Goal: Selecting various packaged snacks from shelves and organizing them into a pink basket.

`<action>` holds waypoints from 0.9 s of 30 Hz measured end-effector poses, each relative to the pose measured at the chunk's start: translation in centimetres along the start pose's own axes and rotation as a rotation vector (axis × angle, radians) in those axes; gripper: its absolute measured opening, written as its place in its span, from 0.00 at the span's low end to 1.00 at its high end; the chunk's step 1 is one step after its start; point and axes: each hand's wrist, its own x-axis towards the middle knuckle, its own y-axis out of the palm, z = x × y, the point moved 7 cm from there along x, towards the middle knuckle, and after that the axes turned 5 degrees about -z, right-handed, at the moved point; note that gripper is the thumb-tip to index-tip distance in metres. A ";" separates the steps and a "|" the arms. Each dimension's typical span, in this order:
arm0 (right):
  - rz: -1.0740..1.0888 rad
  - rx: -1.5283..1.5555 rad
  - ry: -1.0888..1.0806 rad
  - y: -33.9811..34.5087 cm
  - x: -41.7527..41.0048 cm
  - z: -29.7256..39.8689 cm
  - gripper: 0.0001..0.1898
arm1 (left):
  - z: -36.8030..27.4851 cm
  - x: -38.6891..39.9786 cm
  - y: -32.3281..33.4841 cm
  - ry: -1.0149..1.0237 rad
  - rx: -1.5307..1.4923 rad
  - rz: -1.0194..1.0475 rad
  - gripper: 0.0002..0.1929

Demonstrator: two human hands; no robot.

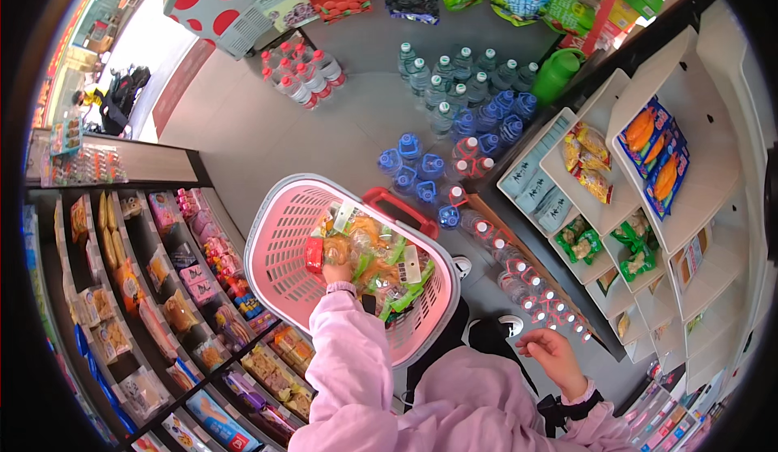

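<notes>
My left hand (337, 271) reaches into a pink plastic shopping basket (276, 239) with a grey rim and a red handle. Its fingers are at a clear packet of brown food (336, 248), beside a small red packet (314, 255); whether they close on it is hard to tell. To the right in the basket lies a pile of clear and green food packets (380, 257), some with white header cards. My right hand (550, 355) is raised at the lower right, outside the basket, with its fingers loosely curled and nothing in it.
Snack shelves (140, 257) run along the left. Blue-capped water jugs (419, 166), green-capped bottles (450, 81) and a red-capped bottle pack (304, 75) stand on the floor. White display bins (632, 209) line the right. Two shoes (510, 324) show beside the basket. A person (91, 98) is outside.
</notes>
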 end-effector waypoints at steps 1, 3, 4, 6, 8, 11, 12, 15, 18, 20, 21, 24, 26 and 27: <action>-0.034 0.008 0.001 -0.6 0.0 -0.3 0.08 | -2.0 -0.9 0.6 0.032 0.095 -0.033 0.15; -0.033 0.008 -0.020 -0.8 -0.5 -0.6 0.08 | -3.2 -1.7 -1.4 0.096 0.040 -0.130 0.15; -0.034 0.001 -0.035 -1.2 -0.7 -0.6 0.08 | -3.5 -2.0 -1.4 0.019 0.043 -0.048 0.16; -0.001 0.006 -0.044 -0.4 -1.4 -0.3 0.08 | 1.5 1.0 -2.5 -0.179 0.086 -0.018 0.19; -0.046 0.015 -0.052 -0.9 -1.5 -0.3 0.09 | 1.4 0.9 -1.1 -0.145 -0.116 0.013 0.19; -0.002 0.000 -0.095 -0.5 -1.9 -0.1 0.09 | 3.6 2.3 -1.6 -0.220 -0.193 -0.028 0.15; 0.068 0.016 -0.097 0.4 -2.2 0.0 0.09 | 6.1 3.8 -3.9 -0.219 -0.147 -0.023 0.16; 0.043 0.048 -0.130 -0.7 -2.4 -0.8 0.09 | 2.8 -0.4 -0.9 -0.435 -0.458 0.131 0.10; 0.065 0.048 -0.171 -0.8 -3.3 -0.6 0.09 | 0.8 -3.5 -2.1 -0.546 -0.696 0.252 0.05; 0.096 0.032 -0.210 -0.3 -3.7 -0.4 0.09 | 1.2 -4.0 -3.6 -0.490 -0.900 0.351 0.07; 0.127 0.021 -0.232 0.1 -4.2 -0.3 0.10 | 2.9 -3.0 -4.3 -0.439 -1.059 0.313 0.06; 0.122 -0.006 -0.291 -0.9 -4.5 0.5 0.10 | -5.2 -11.7 -6.2 -0.247 -1.195 0.651 0.08; 0.185 -0.039 -0.345 -0.4 -5.2 1.3 0.10 | -4.2 -12.8 -8.6 -0.136 -1.083 0.460 0.02; 0.184 -0.038 -0.384 -0.4 -5.7 2.0 0.10 | -3.1 -12.7 -9.0 -0.084 -1.108 0.511 0.03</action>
